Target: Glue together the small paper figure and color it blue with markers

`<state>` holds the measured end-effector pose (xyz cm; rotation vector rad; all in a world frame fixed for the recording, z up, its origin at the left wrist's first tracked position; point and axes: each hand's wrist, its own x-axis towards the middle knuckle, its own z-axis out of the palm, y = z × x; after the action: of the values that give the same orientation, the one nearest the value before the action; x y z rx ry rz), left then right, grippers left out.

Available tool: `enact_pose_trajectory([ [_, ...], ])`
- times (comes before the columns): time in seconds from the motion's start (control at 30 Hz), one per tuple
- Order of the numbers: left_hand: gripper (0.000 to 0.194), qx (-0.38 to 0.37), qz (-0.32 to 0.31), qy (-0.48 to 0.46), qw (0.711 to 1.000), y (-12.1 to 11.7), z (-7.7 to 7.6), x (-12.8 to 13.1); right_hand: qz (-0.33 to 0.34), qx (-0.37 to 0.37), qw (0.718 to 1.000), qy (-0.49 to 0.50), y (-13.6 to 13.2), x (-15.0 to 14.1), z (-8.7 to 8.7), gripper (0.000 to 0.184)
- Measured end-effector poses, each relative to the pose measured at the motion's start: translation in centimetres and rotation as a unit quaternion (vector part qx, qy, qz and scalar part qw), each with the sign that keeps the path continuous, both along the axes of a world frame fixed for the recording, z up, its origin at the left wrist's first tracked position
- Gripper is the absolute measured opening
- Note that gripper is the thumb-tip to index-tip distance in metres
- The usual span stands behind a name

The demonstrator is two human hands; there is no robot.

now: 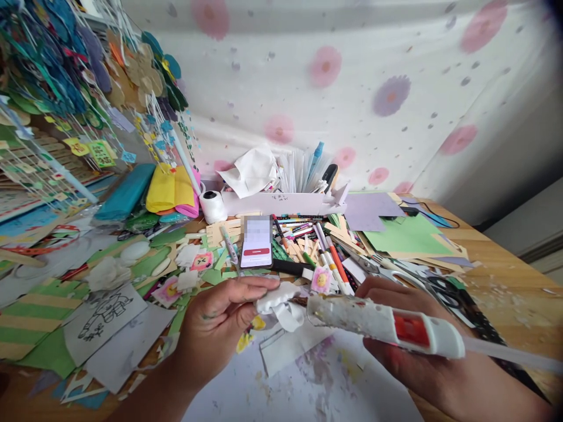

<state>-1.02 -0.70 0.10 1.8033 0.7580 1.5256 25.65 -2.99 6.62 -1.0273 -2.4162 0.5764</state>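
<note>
My left hand [220, 328] pinches a small white craft piece [281, 305] with a scalloped edge and a curled strip hanging below; its material is unclear. My right hand [422, 346] is wrapped round a white hot glue gun [360, 313] with a red panel on its side. The gun points left, and its brown-stained nozzle tip is at the right edge of the white piece. A clear glue stick [510, 351] sticks out of its back end. Beneath both hands lies a paint-stained white sheet [237, 392] with a folded white paper strip [290, 351] on it.
A lit phone [257, 246] lies beyond my hands, among markers [336, 258], scissors [398, 272] and paper scraps. At the back stands a white box [264, 203] beside a thread spool [213, 206]. Paper decorations [147, 76] hang at left; green sheets [404, 234] lie right.
</note>
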Motion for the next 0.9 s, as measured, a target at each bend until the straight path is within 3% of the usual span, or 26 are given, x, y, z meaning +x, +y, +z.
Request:
enact_pose_trajectory([
  [0.47,0.044,0.026,0.061,0.067,0.996,-0.07,-0.29,-0.13,0.003,0.076,0.996,-0.056,-0.20,-0.63,0.22,0.018],
  [0.6,0.042,-0.002,0.055,0.023,0.998,-0.26,-0.21,0.16,-0.001,0.094,0.994,-0.062,-0.40,-0.33,0.12,0.018],
  [0.9,0.034,-0.023,0.037,-0.034,0.998,-0.24,0.10,0.67,-0.020,0.049,0.999,-0.009,-0.57,-0.27,-0.16,0.018],
])
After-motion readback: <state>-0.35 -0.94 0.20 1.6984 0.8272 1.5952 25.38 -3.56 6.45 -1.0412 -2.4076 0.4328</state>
